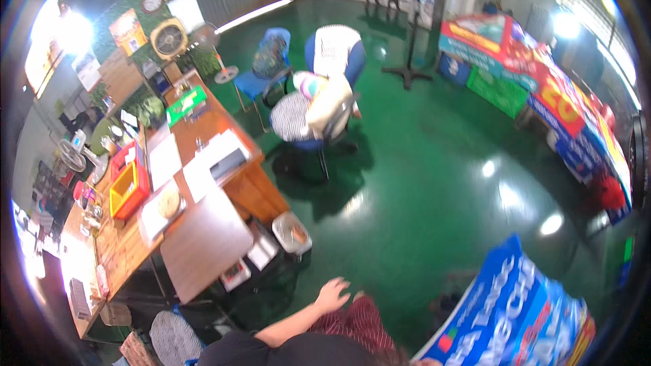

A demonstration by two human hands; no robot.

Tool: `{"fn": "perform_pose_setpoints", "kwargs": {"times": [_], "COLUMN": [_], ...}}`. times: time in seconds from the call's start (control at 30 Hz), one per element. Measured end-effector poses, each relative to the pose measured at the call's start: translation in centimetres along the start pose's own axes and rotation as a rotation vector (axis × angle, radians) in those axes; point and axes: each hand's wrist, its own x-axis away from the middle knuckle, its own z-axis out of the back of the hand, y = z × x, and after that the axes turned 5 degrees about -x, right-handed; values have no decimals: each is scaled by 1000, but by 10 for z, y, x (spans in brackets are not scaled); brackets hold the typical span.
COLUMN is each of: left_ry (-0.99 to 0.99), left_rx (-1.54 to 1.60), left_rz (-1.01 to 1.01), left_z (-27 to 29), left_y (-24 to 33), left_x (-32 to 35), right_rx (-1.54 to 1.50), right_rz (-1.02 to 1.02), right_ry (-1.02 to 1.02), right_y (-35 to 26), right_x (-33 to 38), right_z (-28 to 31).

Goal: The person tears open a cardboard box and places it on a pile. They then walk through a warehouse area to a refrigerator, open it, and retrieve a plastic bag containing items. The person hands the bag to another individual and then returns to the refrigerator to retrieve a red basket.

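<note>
My left hand hangs in front of my body, over the dark red patterned trousers. Its fingers are apart and nothing is in them. At the lower edge, only a sliver of what looks like my right hand shows, beside the near corner of a large blue printed plastic banner. Whether that hand grips the banner is hidden. The banner spreads creased at the lower right, with red and light blue patches on it.
To the left runs a wooden desk with papers and a yellow-and-red basket. A small bin stands beside it. Ahead on the green floor are a swivel chair and a blue chair. Banner-covered tables line the right.
</note>
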Motion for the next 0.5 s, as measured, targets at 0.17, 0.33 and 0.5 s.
{"fn": "perform_pose_setpoints", "kwargs": {"times": [0.17, 0.33, 0.5], "left_ry": [-164, 102, 209], "left_rx": [48, 87, 418], "left_rz": [514, 705, 322], "left_z": [94, 138, 183], "left_y": [-79, -142, -65], "left_x": [-123, -349, -727], "right_rx": [-400, -634, -665], "right_rz": [968, 1562, 1799], "right_ry": [748, 834, 1317], "right_y": [-226, -477, -601], "right_x": [-319, -472, -540], "right_z": [220, 400, 590]}}
